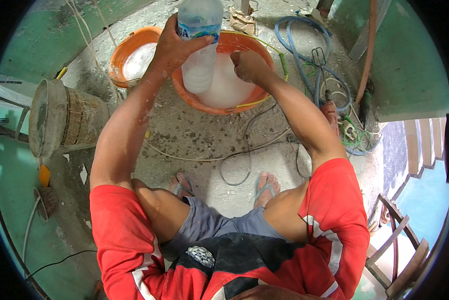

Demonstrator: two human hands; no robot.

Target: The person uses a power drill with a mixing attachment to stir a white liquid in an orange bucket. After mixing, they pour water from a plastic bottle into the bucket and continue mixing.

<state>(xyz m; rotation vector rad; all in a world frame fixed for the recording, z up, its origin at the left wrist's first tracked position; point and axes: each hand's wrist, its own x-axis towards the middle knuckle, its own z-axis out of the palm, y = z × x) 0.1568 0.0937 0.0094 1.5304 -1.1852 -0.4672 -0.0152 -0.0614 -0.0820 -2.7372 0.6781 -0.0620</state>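
Observation:
My left hand [179, 48] grips a large clear plastic water bottle [197, 75] around its labelled middle. The bottle is held nearly upright over an orange basin [187, 101], and its lower part looks cloudy. Whitish, hazy material [228, 88] covers the inside of the basin; whether it is powder or liquid I cannot tell. Above the basin's right side is my right hand [250, 67], its fingers curled in. The fingers hide whatever may be inside that fist. A yellow-green cord [282, 62] runs along the basin's right rim.
At left stand a smaller orange tub [115, 65] with white material and a crusted bucket [85, 118]. To the right lie a coiled blue hose [290, 37], a red power drill [329, 114] with a mixing whisk [318, 56], and tangled cords. A pale cable [198, 160] crosses the floor before my feet.

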